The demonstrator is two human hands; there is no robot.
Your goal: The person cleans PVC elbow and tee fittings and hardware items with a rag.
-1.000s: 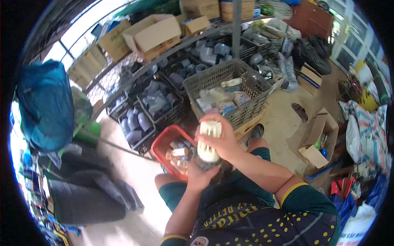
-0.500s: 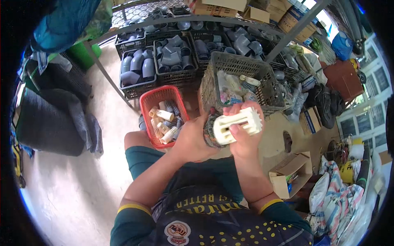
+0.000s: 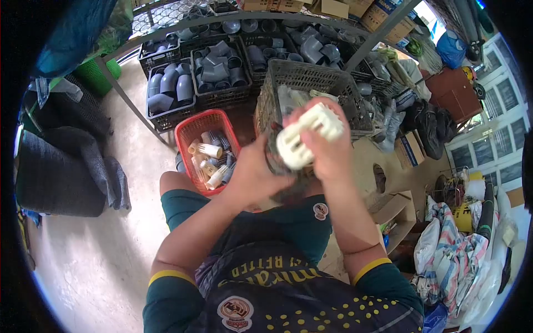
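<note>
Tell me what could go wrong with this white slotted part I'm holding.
One: the right hand holds the white slotted part and the left hand the dark piece at its end, both in mid-air; a slipped grip could drop it onto the floor or the red basket. Two: twisting hard might pinch skin in the slots.

The fitting (image 3: pixel 308 135) in the grip is white plastic, matt, its sides ribbed with slots. Just left of the grip, the basket (image 3: pixel 206 113) is glossy red plastic mesh. Just beyond the grip, the crate (image 3: pixel 311 75) is dull grey plastic lattice. Farther off, the pipe elbows (image 3: pixel 166 86) look like smooth grey plastic with a faint sheen. The shelf frame (image 3: pixel 125 100) over them is grey metal.
</note>
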